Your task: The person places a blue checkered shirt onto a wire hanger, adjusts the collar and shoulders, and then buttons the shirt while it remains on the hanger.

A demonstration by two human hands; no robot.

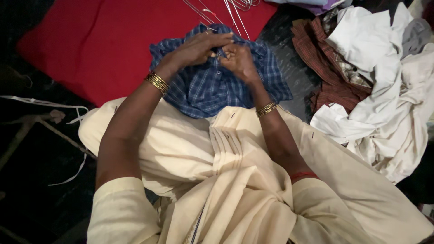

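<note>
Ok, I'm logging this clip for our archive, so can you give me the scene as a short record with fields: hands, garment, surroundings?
left hand: left hand rests on the collar area of the blue plaid shirt, fingers curled
right hand: right hand pinches the shirt near its button strip
wrists: gold bangles on both
lap: shirt lies over cream cloth
behind: red cloth, wire hangers
right side: brown striped garment, heap of white clothes

blue checked shirt [212, 83] rumpled on the lap.
</note>
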